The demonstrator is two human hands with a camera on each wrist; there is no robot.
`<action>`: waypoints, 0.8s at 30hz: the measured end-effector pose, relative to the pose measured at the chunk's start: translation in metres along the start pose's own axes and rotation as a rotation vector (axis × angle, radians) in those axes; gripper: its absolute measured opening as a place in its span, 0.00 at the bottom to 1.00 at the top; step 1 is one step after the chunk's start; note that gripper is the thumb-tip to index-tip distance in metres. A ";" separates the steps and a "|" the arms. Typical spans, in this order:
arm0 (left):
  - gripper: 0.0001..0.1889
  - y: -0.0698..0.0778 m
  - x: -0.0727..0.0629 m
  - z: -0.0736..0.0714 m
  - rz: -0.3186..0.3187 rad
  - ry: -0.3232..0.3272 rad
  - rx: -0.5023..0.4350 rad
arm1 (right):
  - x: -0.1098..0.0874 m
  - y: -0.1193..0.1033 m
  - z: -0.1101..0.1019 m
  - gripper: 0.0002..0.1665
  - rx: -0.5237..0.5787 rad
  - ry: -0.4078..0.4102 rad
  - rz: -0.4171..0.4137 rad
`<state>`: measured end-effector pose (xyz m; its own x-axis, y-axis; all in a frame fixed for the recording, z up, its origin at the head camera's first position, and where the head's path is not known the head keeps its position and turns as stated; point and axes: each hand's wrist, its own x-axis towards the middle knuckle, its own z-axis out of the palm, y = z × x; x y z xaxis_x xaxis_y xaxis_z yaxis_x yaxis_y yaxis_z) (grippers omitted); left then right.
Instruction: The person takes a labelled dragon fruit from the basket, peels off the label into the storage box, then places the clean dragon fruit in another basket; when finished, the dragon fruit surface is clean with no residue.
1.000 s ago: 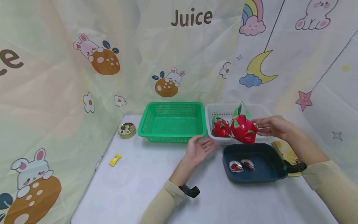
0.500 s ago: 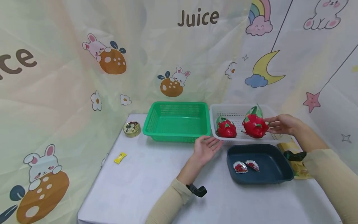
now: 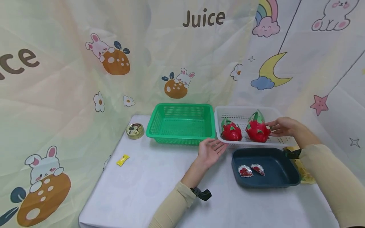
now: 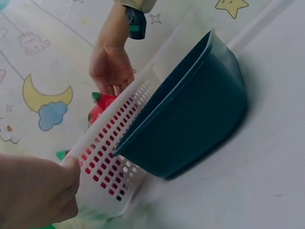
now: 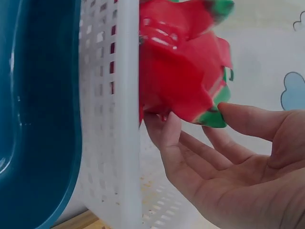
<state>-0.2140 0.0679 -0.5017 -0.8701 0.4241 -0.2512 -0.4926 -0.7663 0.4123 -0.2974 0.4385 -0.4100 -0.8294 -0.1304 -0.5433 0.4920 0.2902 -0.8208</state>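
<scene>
A red dragon fruit with green scales (image 3: 257,131), shiny like a model, sits upright in the right half of the white perforated basket (image 3: 248,144). My right hand (image 3: 282,126) holds its right side; in the right wrist view the thumb meets a green scale tip and the fingers lie against the underside. A second, smaller-looking dragon fruit (image 3: 231,131) stands left of it in the same basket. My left hand (image 3: 210,153) is palm up with fingers extended at the basket's front left corner. In the left wrist view, that hand (image 4: 40,191) appears to touch the basket rim.
A green basket (image 3: 181,139) stands left of the white one. In front lies a dark blue tray (image 3: 273,182) with two round stickers (image 3: 245,171), and a yellow packet (image 3: 306,172) is beside it. A round tin (image 3: 135,131) and yellow sweet (image 3: 123,160) lie left.
The right hand has lowered the dragon fruit from above the front of the white basket into its right half. The left hand has stayed by the basket's corner. The head view has shifted slightly.
</scene>
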 end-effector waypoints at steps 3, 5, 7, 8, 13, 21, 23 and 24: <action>0.31 -0.001 0.000 -0.001 -0.003 0.005 -0.004 | 0.007 0.000 0.000 0.16 -0.025 0.000 0.018; 0.31 -0.002 0.000 -0.002 -0.004 0.009 -0.004 | 0.011 0.001 0.000 0.16 -0.029 -0.007 0.026; 0.32 -0.004 0.000 -0.002 -0.006 0.011 -0.003 | 0.016 0.002 0.002 0.17 -0.034 -0.011 0.032; 0.32 -0.004 0.000 -0.002 -0.006 0.013 -0.001 | 0.018 0.002 0.003 0.17 -0.043 -0.011 0.033; 0.32 -0.006 0.001 -0.002 -0.004 0.012 0.005 | 0.027 0.003 0.010 0.22 -0.094 -0.023 0.048; 0.31 -0.010 0.000 0.001 -0.002 0.013 0.007 | 0.037 0.010 0.014 0.33 -0.204 0.017 0.069; 0.31 -0.010 0.000 0.002 0.004 0.015 0.009 | 0.042 0.014 0.011 0.36 -0.213 0.028 0.059; 0.31 -0.010 -0.001 0.002 0.005 0.016 0.011 | 0.044 0.016 0.010 0.38 -0.212 0.021 0.056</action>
<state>-0.2087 0.0760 -0.5038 -0.8721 0.4128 -0.2629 -0.4887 -0.7631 0.4229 -0.3232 0.4285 -0.4488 -0.8086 -0.0895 -0.5815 0.4728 0.4894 -0.7327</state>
